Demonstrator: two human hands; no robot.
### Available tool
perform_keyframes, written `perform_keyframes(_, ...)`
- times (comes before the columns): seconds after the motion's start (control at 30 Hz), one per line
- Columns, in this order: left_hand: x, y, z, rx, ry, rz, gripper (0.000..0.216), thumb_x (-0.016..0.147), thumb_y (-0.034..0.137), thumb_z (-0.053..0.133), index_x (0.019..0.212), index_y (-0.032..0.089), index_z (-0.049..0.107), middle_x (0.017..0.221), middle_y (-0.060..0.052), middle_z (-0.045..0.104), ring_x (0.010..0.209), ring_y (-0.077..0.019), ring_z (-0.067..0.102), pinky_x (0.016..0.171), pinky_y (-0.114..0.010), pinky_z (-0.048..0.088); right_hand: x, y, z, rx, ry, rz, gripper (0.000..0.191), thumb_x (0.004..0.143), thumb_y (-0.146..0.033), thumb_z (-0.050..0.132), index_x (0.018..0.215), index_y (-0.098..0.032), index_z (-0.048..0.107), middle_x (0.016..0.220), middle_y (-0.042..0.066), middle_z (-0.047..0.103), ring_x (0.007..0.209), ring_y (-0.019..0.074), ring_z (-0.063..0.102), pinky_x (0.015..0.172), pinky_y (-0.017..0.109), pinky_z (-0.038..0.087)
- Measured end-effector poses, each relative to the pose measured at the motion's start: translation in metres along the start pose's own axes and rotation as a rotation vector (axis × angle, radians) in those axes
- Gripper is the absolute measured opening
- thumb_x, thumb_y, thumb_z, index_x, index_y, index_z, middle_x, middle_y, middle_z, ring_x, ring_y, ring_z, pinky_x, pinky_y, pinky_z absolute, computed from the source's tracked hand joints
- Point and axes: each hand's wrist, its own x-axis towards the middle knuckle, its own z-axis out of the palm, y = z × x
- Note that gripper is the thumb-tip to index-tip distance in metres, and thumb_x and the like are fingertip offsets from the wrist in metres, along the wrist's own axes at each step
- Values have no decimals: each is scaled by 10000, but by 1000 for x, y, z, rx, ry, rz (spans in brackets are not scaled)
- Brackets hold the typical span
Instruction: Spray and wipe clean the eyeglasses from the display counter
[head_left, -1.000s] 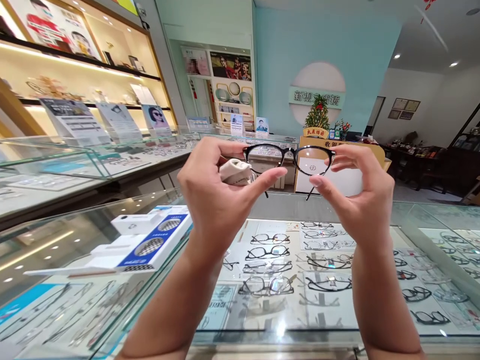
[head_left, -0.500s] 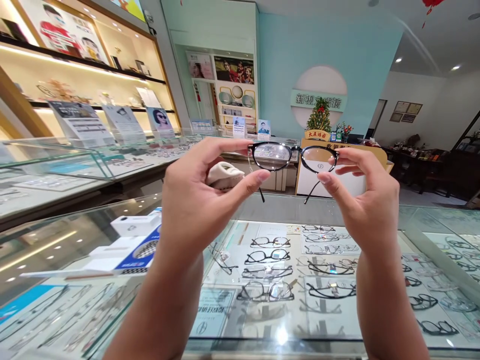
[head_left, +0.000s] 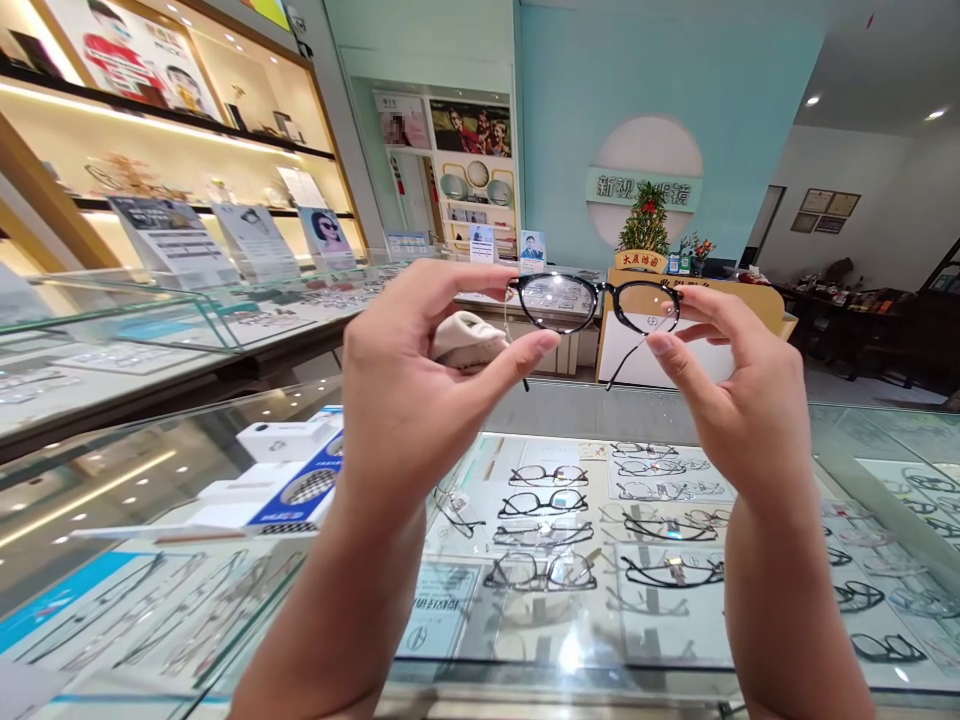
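Note:
A pair of black-rimmed eyeglasses (head_left: pixel 606 290) is held up in front of me, above the glass counter. My left hand (head_left: pixel 420 370) grips its left end between thumb and fingers. Tucked in the same palm is a crumpled whitish cloth (head_left: pixel 469 342). My right hand (head_left: pixel 750 385) pinches the frame's right end with thumb and forefinger. Both temples are unfolded, and their dark tips hang below the lenses, pointing away from me. Light reflects in the left lens.
Below my arms, a glass display counter (head_left: pixel 547 645) holds rows of eyeglasses (head_left: pixel 544 503). White boxes (head_left: pixel 281 440) and a blue printed box (head_left: pixel 304 488) stand on the left. Further off are another glass case (head_left: pixel 217 325), lit shelves, a reception desk (head_left: pixel 697 280) and a plant (head_left: pixel 643 225).
Both hands and the eyeglasses have shifted slightly right and up in view, and the frame is tilted a little differently. The background has shifted a little too. The grip is the same.

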Motion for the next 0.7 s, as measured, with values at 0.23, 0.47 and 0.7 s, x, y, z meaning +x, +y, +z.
perform_keyframes(0.23, -1, 1, 2, 9, -2, 39, 422, 753, 383, 960, 1126, 237, 824, 1066, -49, 814, 982, -226, 766, 886, -364, 616, -1, 1, -1, 9, -70, 31, 462, 1037, -611, 605, 1357, -288, 686, 1263, 101, 790, 1014, 281, 777, 919, 484, 640)
perform_keyframes(0.47, -2, 0, 3, 72, 18, 109, 427, 762, 381, 966, 1129, 220, 820, 1026, -39, 783, 838, -164, 713, 729, -293, 562, -1, 2, 0, 22, -92, 41, 496, 1039, -626, 586, 1378, -274, 676, 1269, 118, 786, 1045, 295, 769, 897, 487, 639)
perform_keyframes(0.7, -4, 2, 8, 103, 26, 154, 379, 825, 442, 921, 1111, 229, 792, 1032, -47, 781, 920, -202, 735, 811, -350, 598, 0, 5, -1, 55, -96, 52, 483, 1018, -596, 637, 1373, -272, 684, 1281, 114, 788, 1017, 282, 772, 833, 455, 656)
